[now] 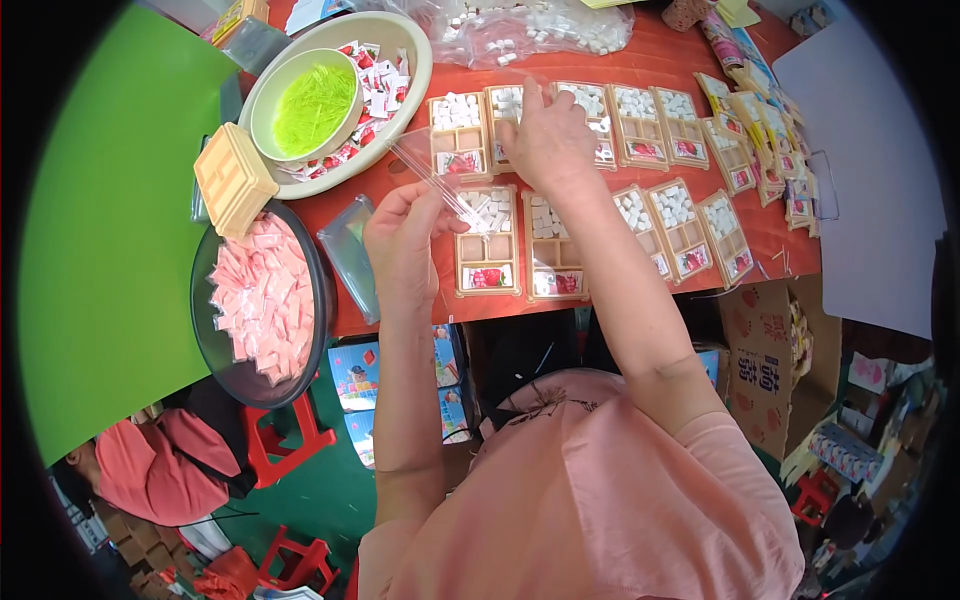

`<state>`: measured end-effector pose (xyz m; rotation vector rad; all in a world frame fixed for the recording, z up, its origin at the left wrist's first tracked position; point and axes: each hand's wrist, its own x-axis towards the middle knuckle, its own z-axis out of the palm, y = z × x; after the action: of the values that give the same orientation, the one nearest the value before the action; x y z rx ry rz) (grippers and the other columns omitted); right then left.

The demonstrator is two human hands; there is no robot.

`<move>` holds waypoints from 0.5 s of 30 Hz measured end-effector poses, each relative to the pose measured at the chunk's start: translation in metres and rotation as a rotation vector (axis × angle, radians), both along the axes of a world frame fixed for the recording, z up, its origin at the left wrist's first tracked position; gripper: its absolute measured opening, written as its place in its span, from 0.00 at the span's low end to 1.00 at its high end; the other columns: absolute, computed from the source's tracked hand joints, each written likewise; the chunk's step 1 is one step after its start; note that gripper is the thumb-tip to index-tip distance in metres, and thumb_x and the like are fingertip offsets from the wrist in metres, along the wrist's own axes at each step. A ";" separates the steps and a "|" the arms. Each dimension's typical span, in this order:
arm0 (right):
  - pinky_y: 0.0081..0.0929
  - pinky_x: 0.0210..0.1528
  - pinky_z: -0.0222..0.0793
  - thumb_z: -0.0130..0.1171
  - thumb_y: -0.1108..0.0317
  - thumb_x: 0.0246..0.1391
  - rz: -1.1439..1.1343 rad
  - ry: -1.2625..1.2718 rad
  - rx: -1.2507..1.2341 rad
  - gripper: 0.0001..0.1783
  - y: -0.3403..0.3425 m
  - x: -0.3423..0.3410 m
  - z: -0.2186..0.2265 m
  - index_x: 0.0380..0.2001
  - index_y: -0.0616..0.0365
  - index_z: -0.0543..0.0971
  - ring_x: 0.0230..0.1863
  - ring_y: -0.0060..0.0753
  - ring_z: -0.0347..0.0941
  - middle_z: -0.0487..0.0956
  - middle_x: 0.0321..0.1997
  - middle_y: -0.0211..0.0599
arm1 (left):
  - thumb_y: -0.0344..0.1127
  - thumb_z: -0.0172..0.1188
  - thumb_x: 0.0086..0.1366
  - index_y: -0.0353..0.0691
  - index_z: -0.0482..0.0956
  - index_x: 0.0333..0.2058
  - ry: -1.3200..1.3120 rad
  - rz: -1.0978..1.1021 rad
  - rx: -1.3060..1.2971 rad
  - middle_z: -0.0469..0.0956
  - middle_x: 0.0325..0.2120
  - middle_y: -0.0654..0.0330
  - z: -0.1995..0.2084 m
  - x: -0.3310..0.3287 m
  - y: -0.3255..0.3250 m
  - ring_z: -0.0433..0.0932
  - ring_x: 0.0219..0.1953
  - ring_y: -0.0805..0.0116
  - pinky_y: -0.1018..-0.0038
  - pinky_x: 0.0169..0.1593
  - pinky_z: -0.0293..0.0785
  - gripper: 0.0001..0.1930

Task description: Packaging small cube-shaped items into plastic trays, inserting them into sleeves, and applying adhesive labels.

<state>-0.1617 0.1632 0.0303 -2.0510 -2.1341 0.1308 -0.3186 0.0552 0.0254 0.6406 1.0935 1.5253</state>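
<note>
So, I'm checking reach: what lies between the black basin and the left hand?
In the head view, clear bluish plastic, perhaps trays, lies on the red table between the black basin and the left hand.

Table: a red table (660, 62) with lots of things on top.
Trays: tan trays (472, 247) sit in two rows in the middle, one row near the front edge and one row behind it.
Tub: a big, pale tub (421, 62) stands at the back left.
Clear bag: a bag (545, 28) lies at the back.
Right side: a messy pile of yellow packs (775, 135).
Floor: a green floor (338, 515) with red stools (262, 455) standing on it.
</note>
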 end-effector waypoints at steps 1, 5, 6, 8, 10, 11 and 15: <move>0.46 0.52 0.73 0.54 0.46 0.60 -0.002 0.000 0.003 0.40 0.002 -0.005 -0.005 0.67 0.59 0.60 0.54 0.57 0.72 0.71 0.53 0.61 | 0.27 0.56 0.68 0.27 0.78 0.38 0.026 0.007 -0.008 0.82 0.40 0.47 -0.002 -0.002 -0.001 0.83 0.33 0.69 0.77 0.34 0.82 0.07; 0.48 0.51 0.73 0.53 0.43 0.61 -0.014 -0.090 -0.086 0.37 0.002 -0.023 -0.017 0.63 0.60 0.65 0.56 0.54 0.69 0.69 0.55 0.59 | 0.25 0.60 0.63 0.28 0.79 0.37 0.028 0.014 -0.004 0.82 0.31 0.55 0.002 -0.007 -0.007 0.80 0.29 0.73 0.77 0.33 0.78 0.06; 0.49 0.51 0.73 0.52 0.42 0.61 -0.026 -0.105 -0.118 0.37 0.001 -0.027 -0.018 0.61 0.61 0.66 0.57 0.54 0.68 0.69 0.55 0.58 | 0.25 0.60 0.63 0.28 0.79 0.38 0.039 0.000 0.009 0.82 0.31 0.55 0.003 -0.008 -0.008 0.80 0.29 0.73 0.78 0.33 0.78 0.06; 0.51 0.51 0.71 0.51 0.41 0.61 -0.059 -0.141 -0.135 0.37 0.001 -0.032 -0.021 0.60 0.62 0.67 0.58 0.52 0.67 0.69 0.54 0.56 | 0.25 0.60 0.63 0.28 0.79 0.38 0.048 -0.016 0.024 0.82 0.30 0.55 0.004 -0.012 -0.010 0.80 0.29 0.73 0.79 0.34 0.77 0.06; 0.52 0.52 0.70 0.49 0.40 0.62 -0.092 -0.178 -0.152 0.37 0.001 -0.032 -0.026 0.58 0.63 0.68 0.59 0.51 0.66 0.70 0.54 0.53 | 0.24 0.58 0.63 0.28 0.79 0.37 0.094 0.000 0.027 0.82 0.34 0.52 0.007 -0.014 -0.010 0.80 0.29 0.73 0.78 0.35 0.77 0.06; 0.53 0.52 0.67 0.48 0.41 0.63 -0.061 -0.208 -0.076 0.36 0.002 -0.030 -0.031 0.57 0.64 0.69 0.59 0.49 0.66 0.71 0.52 0.50 | 0.24 0.58 0.63 0.28 0.79 0.37 0.093 0.001 0.026 0.82 0.34 0.52 0.008 -0.014 -0.011 0.80 0.29 0.73 0.78 0.35 0.77 0.06; 0.53 0.54 0.63 0.48 0.46 0.64 0.029 -0.303 0.093 0.30 0.008 -0.022 -0.043 0.52 0.64 0.75 0.58 0.46 0.67 0.73 0.50 0.44 | 0.24 0.54 0.65 0.28 0.77 0.37 0.078 0.008 0.069 0.82 0.42 0.46 0.008 -0.015 -0.007 0.83 0.35 0.66 0.78 0.36 0.80 0.05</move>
<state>-0.1835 0.1714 -0.0129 -2.0988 -2.2895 -0.2884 -0.3336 0.0485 0.0337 0.7498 1.1072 1.5610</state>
